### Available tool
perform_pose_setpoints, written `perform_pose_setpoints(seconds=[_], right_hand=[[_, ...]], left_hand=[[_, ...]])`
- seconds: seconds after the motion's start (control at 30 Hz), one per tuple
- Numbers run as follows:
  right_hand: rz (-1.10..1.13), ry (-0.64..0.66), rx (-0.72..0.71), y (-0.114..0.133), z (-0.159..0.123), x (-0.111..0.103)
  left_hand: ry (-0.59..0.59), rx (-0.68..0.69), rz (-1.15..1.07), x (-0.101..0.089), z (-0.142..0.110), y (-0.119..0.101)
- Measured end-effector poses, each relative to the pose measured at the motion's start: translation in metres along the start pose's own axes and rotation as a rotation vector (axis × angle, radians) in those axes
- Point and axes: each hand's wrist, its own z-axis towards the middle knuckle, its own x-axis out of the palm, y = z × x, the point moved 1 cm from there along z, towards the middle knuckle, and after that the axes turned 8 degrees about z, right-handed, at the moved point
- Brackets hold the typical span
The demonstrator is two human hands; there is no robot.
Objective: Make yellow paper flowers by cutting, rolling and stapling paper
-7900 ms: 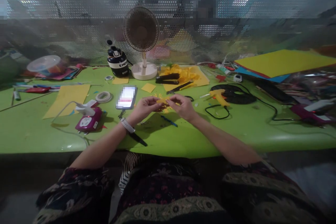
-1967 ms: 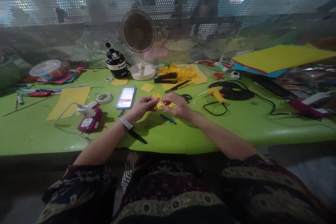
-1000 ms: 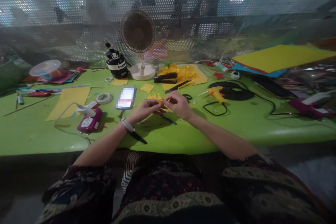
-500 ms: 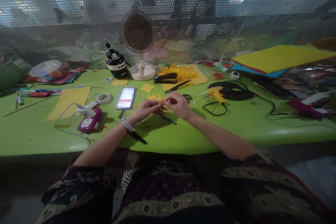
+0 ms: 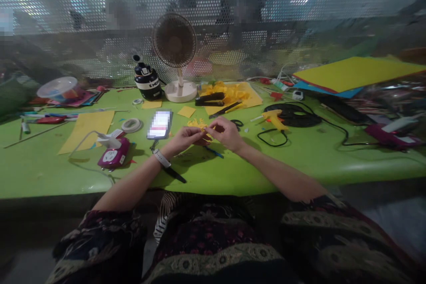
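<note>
At the middle of the green table, my left hand (image 5: 186,139) and my right hand (image 5: 226,133) meet with their fingertips pinched together. Between them is a fringed piece of yellow paper (image 5: 197,123), its cut strips showing beyond my fingers. Both hands close on it; the exact grip points are hidden by the fingers. Under the hands lies a thin blue pen-like item (image 5: 214,152). Dark scissors (image 5: 225,109) rest just past my right hand. To the left of my left hand is a lit phone (image 5: 159,124).
A yellow glue gun (image 5: 274,120) with a looped cable lies to the right. Behind stand a fan (image 5: 180,91), a black bottle (image 5: 148,82) and a stapler (image 5: 209,99). A purple power socket (image 5: 115,155) and a tape roll (image 5: 131,125) are on the left.
</note>
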Motion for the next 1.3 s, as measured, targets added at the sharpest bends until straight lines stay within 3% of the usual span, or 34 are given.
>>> perform_pose_setpoints(seconds=[0.17, 0.3, 0.47, 0.6, 0.8, 1.0, 1.13, 1.3], right_hand=[[0.010, -0.009, 0.021, 0.0005, 0.0000, 0.0007], [0.143, 0.000, 0.188, 0.0000, 0.0015, -0.0018], [0.162, 0.181, 0.309, -0.0039, 0.0026, -0.0034], [0.133, 0.277, 0.248, -0.0041, 0.0006, -0.0007], [0.098, 0.255, 0.130, 0.0008, -0.0007, 0.0023], [0.107, 0.185, 0.150, -0.0008, -0.0013, 0.0036], [0.118, 0.234, 0.220, -0.0004, -0.0021, 0.0025], [0.069, 0.218, 0.175, -0.0003, -0.0015, 0.0042]], left_hand=[[-0.009, -0.020, -0.025, 0.0002, 0.0000, -0.0013], [-0.002, -0.033, -0.042, 0.0003, -0.0005, -0.0016], [0.060, -0.068, -0.101, 0.0023, -0.0016, -0.0037], [0.139, -0.122, -0.135, 0.0042, -0.0025, -0.0059], [0.141, -0.134, -0.118, 0.0034, -0.0018, -0.0041], [0.134, -0.098, -0.064, 0.0026, -0.0031, -0.0088], [0.102, -0.081, -0.076, 0.0004, -0.0016, -0.0065], [0.047, -0.081, -0.092, -0.0018, 0.0019, 0.0003]])
